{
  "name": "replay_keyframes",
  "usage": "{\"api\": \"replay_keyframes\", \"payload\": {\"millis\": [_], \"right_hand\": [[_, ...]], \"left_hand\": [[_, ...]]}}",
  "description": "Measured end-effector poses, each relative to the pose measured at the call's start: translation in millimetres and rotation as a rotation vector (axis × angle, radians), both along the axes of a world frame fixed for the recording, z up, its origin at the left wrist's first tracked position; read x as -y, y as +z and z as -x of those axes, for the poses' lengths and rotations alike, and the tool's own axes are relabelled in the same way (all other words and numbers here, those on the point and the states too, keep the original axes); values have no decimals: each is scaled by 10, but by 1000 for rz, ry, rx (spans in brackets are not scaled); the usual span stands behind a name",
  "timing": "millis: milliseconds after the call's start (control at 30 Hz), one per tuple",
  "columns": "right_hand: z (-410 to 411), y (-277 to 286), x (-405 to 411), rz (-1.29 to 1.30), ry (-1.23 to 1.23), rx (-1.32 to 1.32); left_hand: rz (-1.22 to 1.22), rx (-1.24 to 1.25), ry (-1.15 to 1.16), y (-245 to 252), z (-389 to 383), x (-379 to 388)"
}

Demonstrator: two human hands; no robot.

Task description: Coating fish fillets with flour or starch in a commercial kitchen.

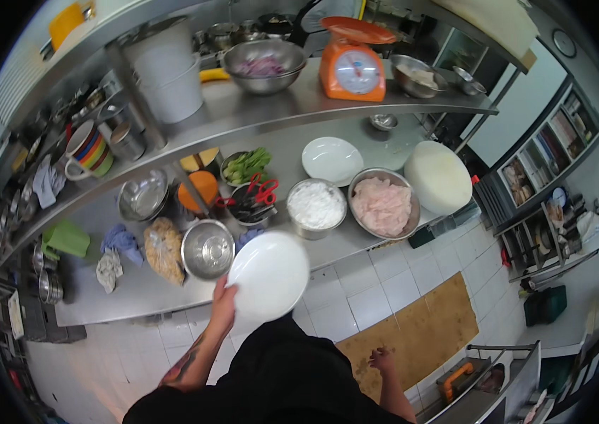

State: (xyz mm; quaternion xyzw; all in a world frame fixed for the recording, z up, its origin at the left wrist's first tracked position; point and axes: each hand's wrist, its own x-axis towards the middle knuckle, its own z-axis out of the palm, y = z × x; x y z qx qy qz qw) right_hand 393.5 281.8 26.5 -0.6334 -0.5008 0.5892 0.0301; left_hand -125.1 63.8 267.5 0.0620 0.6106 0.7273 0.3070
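My left hand grips the rim of a round white plate, tilted in front of the steel counter's edge. Above the floor mat hangs my right hand, empty, with its fingers apart. On the counter behind the held plate are an empty steel bowl, a steel container of white powder and a steel bowl of pale raw meat. A second white plate lies farther back. Red-handled scissors stand in a container of utensils beside a bowl of green leaves.
An upper steel shelf carries an orange scale, a bowl of sliced onion and white buckets. A thick white round block stands at the counter's right end. A bag of yellowish food lies left; a brown mat covers floor tiles.
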Motion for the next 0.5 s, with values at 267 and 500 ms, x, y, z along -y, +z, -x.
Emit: {"api": "replay_keyframes", "payload": {"millis": [267,500], "right_hand": [[369,226,332,142,-260,58],[-10,-101,665,185,-527,-96]], "left_hand": [[-237,152,-55,74,1410,-3541],[-364,-16,110,-987,3515,-4983]]}}
